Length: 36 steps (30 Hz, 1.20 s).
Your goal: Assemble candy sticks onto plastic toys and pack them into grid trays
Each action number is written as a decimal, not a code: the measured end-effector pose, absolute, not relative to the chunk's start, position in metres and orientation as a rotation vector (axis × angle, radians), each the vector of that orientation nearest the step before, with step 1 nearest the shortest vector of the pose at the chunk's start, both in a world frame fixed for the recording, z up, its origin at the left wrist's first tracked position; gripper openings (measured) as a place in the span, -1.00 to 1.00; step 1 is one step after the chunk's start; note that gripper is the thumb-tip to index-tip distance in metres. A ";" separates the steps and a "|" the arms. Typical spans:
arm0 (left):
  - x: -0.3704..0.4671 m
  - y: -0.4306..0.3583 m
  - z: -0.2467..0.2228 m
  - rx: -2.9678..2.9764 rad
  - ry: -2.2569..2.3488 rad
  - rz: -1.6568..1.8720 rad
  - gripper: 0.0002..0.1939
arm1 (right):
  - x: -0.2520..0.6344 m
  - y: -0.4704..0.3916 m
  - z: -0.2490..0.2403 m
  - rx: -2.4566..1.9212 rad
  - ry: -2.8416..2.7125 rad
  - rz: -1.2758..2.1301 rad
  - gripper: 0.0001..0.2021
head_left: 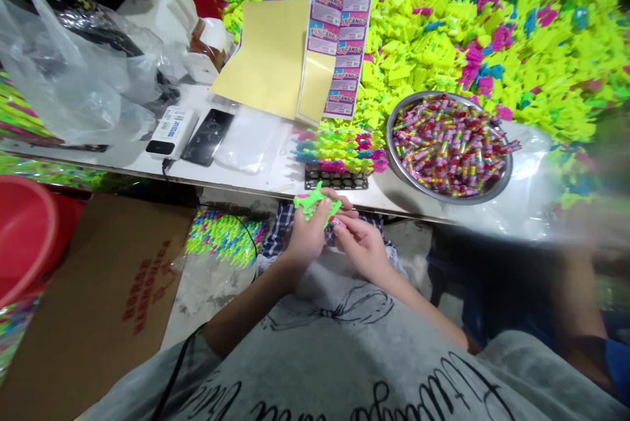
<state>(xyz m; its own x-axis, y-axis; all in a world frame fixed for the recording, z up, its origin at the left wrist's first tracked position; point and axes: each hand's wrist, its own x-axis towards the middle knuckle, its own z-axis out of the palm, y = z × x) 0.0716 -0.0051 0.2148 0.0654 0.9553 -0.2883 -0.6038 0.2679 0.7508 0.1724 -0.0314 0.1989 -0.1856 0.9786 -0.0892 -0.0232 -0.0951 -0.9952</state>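
While the left hand (311,227) has its fingers clamped on a green plastic toy (311,201), held just off the near edge of the white table (246,178), the right hand (363,242) meets it there, its fingers pinched together on a small wrapped candy (337,222) against the toy's lower end. Beyond them on the table, a stack of colored toys (339,149) sits near a metal bowl (450,195) full of wrapped candies (453,142), with printed card sheets (344,54) behind the stack.

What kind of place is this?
Probably a small workshop where toy candy is packed: a huge heap of bright plastic pieces, a metal bowl full of wrapped candies, and printed "Toy Candy" labels share the worktable.
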 end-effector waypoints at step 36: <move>0.003 -0.011 0.163 1.144 1.315 1.072 -0.75 | 0.156 -0.032 0.157 -1.114 -0.945 1.872 -0.77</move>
